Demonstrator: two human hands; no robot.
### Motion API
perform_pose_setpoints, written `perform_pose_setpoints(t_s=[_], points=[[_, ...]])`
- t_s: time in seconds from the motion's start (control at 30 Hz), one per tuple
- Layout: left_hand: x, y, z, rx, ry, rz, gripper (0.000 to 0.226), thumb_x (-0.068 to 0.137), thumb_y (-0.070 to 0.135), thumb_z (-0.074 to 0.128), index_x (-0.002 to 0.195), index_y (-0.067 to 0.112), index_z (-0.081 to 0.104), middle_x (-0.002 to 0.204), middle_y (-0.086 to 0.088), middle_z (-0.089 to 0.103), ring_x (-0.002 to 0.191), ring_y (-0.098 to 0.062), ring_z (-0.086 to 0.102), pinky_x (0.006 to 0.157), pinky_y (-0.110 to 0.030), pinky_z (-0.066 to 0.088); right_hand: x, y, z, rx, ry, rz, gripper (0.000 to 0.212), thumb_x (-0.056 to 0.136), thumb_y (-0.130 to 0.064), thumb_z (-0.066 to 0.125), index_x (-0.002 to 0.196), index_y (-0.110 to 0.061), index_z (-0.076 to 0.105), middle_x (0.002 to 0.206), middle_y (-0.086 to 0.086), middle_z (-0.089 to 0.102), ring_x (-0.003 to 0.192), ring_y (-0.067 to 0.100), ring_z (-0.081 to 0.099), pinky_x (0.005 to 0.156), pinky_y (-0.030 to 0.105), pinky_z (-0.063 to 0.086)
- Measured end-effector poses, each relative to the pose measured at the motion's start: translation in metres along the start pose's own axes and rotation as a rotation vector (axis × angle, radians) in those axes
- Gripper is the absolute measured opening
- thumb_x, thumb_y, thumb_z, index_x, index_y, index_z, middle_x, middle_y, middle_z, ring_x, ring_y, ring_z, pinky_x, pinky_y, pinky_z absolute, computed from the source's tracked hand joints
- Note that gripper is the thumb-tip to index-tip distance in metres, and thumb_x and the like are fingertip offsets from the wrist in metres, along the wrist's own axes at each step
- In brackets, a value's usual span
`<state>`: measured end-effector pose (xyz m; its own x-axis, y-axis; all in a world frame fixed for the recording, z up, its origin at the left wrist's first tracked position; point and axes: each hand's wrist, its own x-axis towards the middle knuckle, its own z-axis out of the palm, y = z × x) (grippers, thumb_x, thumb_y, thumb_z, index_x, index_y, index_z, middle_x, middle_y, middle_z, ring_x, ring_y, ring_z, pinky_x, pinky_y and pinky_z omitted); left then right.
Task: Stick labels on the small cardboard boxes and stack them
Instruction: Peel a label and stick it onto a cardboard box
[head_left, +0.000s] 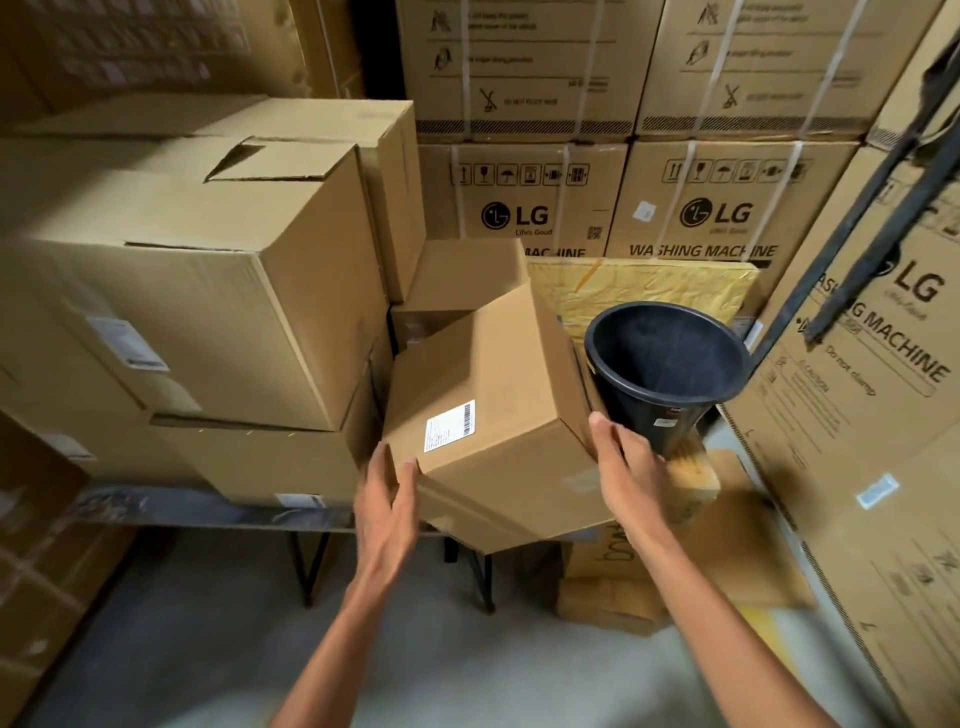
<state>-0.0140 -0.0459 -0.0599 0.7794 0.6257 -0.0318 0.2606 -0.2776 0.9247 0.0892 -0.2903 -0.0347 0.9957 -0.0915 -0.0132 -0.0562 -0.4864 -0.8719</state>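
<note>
Box (488, 410) with label (450, 426) is tilted, pressed between straight-fingered left hand (387, 504) and right hand (623, 475); nothing is clenched, so it may slip and hit bucket (665, 374).

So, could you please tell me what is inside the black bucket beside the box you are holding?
The black bucket looks empty: only its dark inner wall and part of the bottom show. The near rim hides the rest of the bottom.
</note>
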Motion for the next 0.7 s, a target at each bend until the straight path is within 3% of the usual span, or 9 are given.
perform_pose_setpoints(t_s=[0.07,0.13,0.2,0.27,0.4,0.47,0.53,0.6,0.7], points=[[0.002,-0.007,0.004,-0.029,-0.041,-0.015,0.084,0.09,0.079,0.043,0.159,0.033,0.026,0.161,-0.001,0.038,0.144,-0.025,0.042,0.11,-0.058,0.044,-0.009,-0.025,-0.001,0.046,-0.099,-0.045,0.081,0.091,-0.084,0.031,0.145,-0.028,0.055,0.145,-0.003,0.056,0.135,0.021,0.049,0.115,0.047,0.038],[-0.002,-0.003,0.008,-0.04,-0.054,-0.032,0.083,0.091,0.077,0.044,0.159,0.034,0.026,0.161,0.0,0.038,0.142,-0.022,0.043,0.112,-0.055,0.043,-0.016,-0.048,-0.004,0.077,-0.178,-0.063,0.099,0.08,-0.096,0.03,0.154,-0.031,0.042,0.155,-0.004,0.048,0.143,0.021,0.042,0.12,0.05,0.033],[-0.009,0.003,0.011,-0.049,-0.047,-0.021,0.074,0.099,0.061,0.048,0.16,0.024,0.028,0.161,-0.003,0.036,0.142,-0.017,0.039,0.117,-0.04,0.033,-0.014,-0.059,-0.006,0.076,-0.214,-0.062,0.106,0.076,-0.097,0.036,0.159,-0.031,0.033,0.161,-0.003,0.04,0.148,0.022,0.036,0.122,0.051,0.029],[-0.016,0.003,0.016,-0.07,-0.032,-0.046,0.07,0.102,0.05,0.053,0.159,0.019,0.028,0.161,-0.006,0.035,0.135,-0.012,0.037,0.111,-0.031,0.03,-0.009,-0.065,-0.008,0.047,-0.244,-0.073,0.106,0.075,-0.095,0.043,0.16,-0.033,0.029,0.163,-0.005,0.037,0.15,0.022,0.032,0.122,0.049,0.028],[-0.03,-0.009,0.025,-0.184,-0.04,-0.152,0.086,0.085,0.064,0.066,0.15,0.018,0.032,0.151,-0.008,0.043,0.137,-0.022,0.043,0.116,-0.045,0.038,0.004,-0.07,-0.009,-0.003,-0.259,-0.155,0.086,0.082,-0.076,0.063,0.155,-0.039,0.039,0.16,-0.009,0.042,0.148,0.017,0.036,0.118,0.044,0.031],[-0.04,-0.017,0.031,-0.25,-0.063,-0.215,0.084,0.076,0.072,0.07,0.138,0.028,0.035,0.138,-0.003,0.051,0.127,-0.022,0.053,0.107,-0.052,0.049,0.016,-0.07,-0.012,-0.017,-0.311,-0.188,0.075,0.085,-0.061,0.072,0.152,-0.04,0.044,0.159,-0.01,0.042,0.146,0.015,0.037,0.119,0.045,0.031],[-0.055,-0.019,0.038,-0.294,-0.106,-0.215,0.07,0.082,0.061,0.073,0.131,0.029,0.036,0.128,0.002,0.054,0.12,-0.019,0.057,0.101,-0.052,0.054,0.027,-0.074,-0.021,0.004,-0.395,-0.209,0.074,0.084,-0.053,0.077,0.151,-0.039,0.047,0.156,-0.012,0.045,0.141,0.014,0.042,0.116,0.043,0.037],[-0.065,-0.018,0.047,-0.324,-0.114,-0.196,0.057,0.09,0.044,0.073,0.13,0.027,0.036,0.126,0.004,0.055,0.118,-0.017,0.059,0.101,-0.051,0.054,0.038,-0.081,-0.035,-0.016,-0.458,-0.198,0.073,0.084,-0.044,0.08,0.149,-0.037,0.049,0.148,-0.015,0.049,0.131,0.008,0.046,0.101,0.026,0.041],[-0.068,-0.013,0.056,-0.324,-0.144,-0.207,0.05,0.093,0.037,0.071,0.125,0.025,0.036,0.126,0.001,0.055,0.118,-0.018,0.058,0.102,-0.049,0.053,0.056,-0.085,-0.051,-0.087,-0.501,-0.17,0.071,0.082,-0.04,0.083,0.146,-0.04,0.053,0.147,-0.013,0.053,0.13,0.01,0.048,0.096,0.027,0.036]])
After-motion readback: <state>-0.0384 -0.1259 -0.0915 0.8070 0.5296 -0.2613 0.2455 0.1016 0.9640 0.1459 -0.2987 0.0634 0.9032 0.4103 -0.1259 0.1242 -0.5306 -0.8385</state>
